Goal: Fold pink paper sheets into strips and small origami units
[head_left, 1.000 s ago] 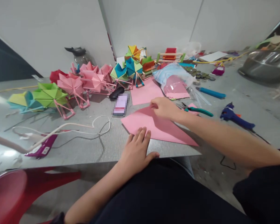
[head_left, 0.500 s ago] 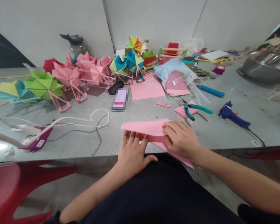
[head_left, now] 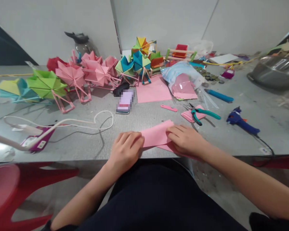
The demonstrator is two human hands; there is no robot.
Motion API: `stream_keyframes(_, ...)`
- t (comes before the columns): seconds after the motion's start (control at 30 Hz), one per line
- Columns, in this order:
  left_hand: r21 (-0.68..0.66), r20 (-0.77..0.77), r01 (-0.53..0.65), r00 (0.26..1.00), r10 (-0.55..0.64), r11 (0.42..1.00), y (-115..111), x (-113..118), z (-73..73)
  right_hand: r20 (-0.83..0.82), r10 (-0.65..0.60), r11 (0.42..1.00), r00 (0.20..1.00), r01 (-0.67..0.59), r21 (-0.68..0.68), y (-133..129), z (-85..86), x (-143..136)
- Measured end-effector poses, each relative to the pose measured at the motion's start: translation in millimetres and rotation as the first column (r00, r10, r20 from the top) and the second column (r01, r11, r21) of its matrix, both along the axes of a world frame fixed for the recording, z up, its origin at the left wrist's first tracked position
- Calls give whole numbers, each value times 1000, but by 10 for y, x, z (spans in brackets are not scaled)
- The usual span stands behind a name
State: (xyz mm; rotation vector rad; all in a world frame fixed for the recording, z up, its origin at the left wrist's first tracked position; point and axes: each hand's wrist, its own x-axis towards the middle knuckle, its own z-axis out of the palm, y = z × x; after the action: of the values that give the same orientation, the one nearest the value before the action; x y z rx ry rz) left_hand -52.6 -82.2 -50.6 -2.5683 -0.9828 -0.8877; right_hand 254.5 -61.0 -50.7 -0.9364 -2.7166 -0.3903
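A folded sheet of pink paper (head_left: 156, 134) lies at the table's front edge, with a lower layer showing beneath its right part. My left hand (head_left: 126, 147) is closed on the paper's left end, its fingers curled over it. At the other end my right hand (head_left: 184, 139) pinches the paper between thumb and fingers, which hide that edge. Just beyond are a pink-handled cutter (head_left: 169, 108) and pliers with teal handles (head_left: 205, 113), the latter resting on a small stack of pink paper (head_left: 192, 116).
A phone (head_left: 125, 102) and a large pink sheet (head_left: 154, 91) lie farther back. Folded-paper wheels (head_left: 48, 84) line the left and rear. A blue glue gun (head_left: 243, 121) is at right, a metal bowl (head_left: 272, 73) behind it. A power strip (head_left: 38, 141) with a white cable sits at left.
My left hand has gone from lying spread under the flap to gripping the paper's left end. The upper flap has come down toward me. My right hand keeps its hold.
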Motion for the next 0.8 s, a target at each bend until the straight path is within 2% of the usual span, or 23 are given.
stream_keyframes(0.07, 12, -26, 72, 997, -72, 997, -3, -10, -19, 38, 20, 1000, 999, -20, 4, 106, 24, 31)
stream_keyframes(0.2, 5, -29, 100, 995, -100, 995, -131, 93, -105, 12, -4, 998, 1000, 5, -70, 216, 111, 19)
stream_keyframes(0.33, -3, -3, 122, 992, -122, 992, -238, 220, -172, 51, -149, 979, 988, 155, -134, 74, 222, -143)
stream_keyframes(0.4, -3, 11, 125, 992, -125, 992, -255, 250, -192, 8, -214, 966, 977, 212, -150, -40, 234, -267)
stream_keyframes(0.57, 31, 59, 120, 991, -122, 992, -275, 294, -252, -220, -341, 929, 914, 292, -227, -164, 34, -562)
stream_keyframes(0.7, 92, 89, 153, 983, -162, 984, -308, 332, -323, -155, -405, 877, 901, 335, -346, -123, -153, -646)
stream_keyframes(0.8, 111, 80, 180, 979, -190, 977, -325, 331, -351, -78, -426, 848, 901, 368, -382, -103, -199, -629)
